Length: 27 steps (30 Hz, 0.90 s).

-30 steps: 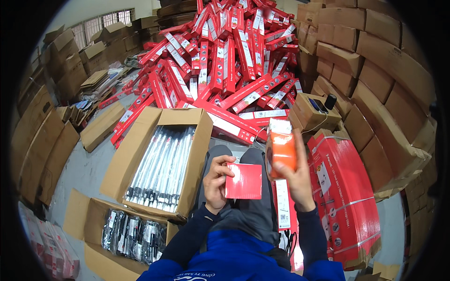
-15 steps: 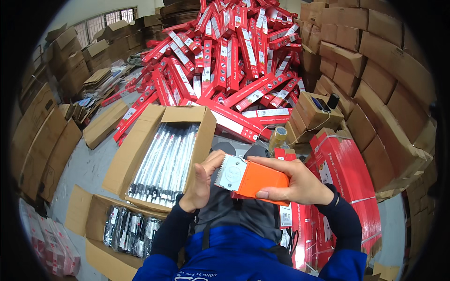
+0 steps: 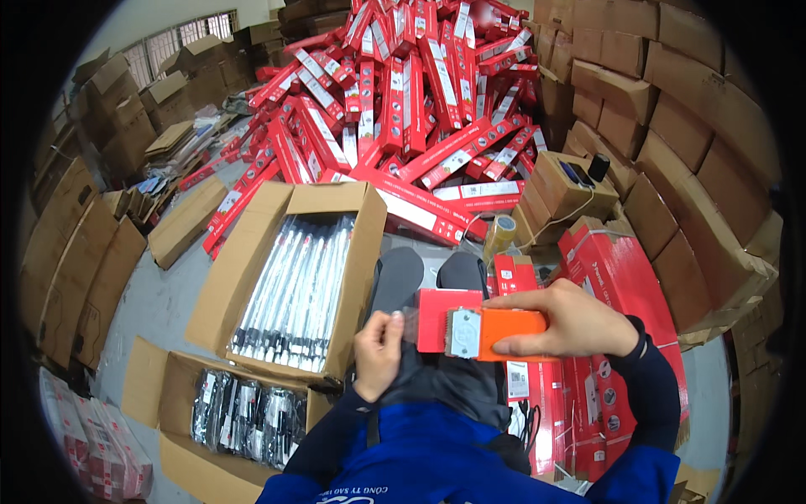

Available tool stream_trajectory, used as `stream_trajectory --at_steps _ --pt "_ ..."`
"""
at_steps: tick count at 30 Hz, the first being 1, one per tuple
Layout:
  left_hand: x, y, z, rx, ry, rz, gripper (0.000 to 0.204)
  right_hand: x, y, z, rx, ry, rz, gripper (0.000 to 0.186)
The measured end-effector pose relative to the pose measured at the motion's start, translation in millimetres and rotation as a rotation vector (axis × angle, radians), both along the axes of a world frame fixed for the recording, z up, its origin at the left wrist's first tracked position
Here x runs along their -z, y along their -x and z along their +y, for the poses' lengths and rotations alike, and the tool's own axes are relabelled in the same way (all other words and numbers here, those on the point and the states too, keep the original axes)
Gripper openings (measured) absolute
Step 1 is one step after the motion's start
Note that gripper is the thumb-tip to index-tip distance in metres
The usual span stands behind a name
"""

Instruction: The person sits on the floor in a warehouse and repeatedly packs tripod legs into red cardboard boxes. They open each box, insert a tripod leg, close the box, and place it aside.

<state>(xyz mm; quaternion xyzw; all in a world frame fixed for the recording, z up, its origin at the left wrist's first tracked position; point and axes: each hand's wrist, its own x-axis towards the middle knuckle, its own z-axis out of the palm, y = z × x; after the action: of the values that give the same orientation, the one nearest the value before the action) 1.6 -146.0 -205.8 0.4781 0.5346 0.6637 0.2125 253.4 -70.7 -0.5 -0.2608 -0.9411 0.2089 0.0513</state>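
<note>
- Right hand is wrapped around an orange tape dispenser, fingers closed over its top, pressing it against the end of a red box held over the lap.
- Left hand grips the left end of that red box; thumb and fingers are curled shut around it, and a bit of clear tape seems to show by the thumb, though it is too faint to be sure.
- The red box sits between the two hands, just above the person's knees, with the dispenser touching its right-hand part.
- Judgement: sealing of this one box looks to be under way, not finished. The dispenser is on the box and no cut end of tape can be made out.
- A large heap of long red boxes lies on the floor ahead; whether these are done or waiting I cannot tell.
- To the left, an open cardboard carton holds long wrapped tubes, nearly full, so plenty of stock appears left.
- A second open carton, lower left, holds dark bagged parts.
- A roll of tape stands near the feet; more flat red boxes are stacked at the right; brown cartons are piled against the right side.
</note>
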Motion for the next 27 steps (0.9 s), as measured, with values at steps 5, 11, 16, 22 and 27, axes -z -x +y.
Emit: stream_trajectory --at_steps 5,11,16,22,27 --pt "14 -8 32 0.052 0.127 0.095 0.037 9 -5 5 0.043 0.107 0.113 0.056" --pt "-31 1 67 0.674 -0.080 -0.076 0.033 19 -31 28 0.042 0.231 0.039 0.053" --pt "-16 -7 78 0.652 -0.225 -0.083 0.038 71 -51 75 0.178 0.189 -0.076 0.055" --pt "36 20 86 0.481 -0.158 0.231 0.049 164 -49 97 0.462 0.266 0.101 0.050" --pt "62 36 79 0.421 -0.118 0.851 0.103 186 37 62 0.652 0.335 1.374 0.065"
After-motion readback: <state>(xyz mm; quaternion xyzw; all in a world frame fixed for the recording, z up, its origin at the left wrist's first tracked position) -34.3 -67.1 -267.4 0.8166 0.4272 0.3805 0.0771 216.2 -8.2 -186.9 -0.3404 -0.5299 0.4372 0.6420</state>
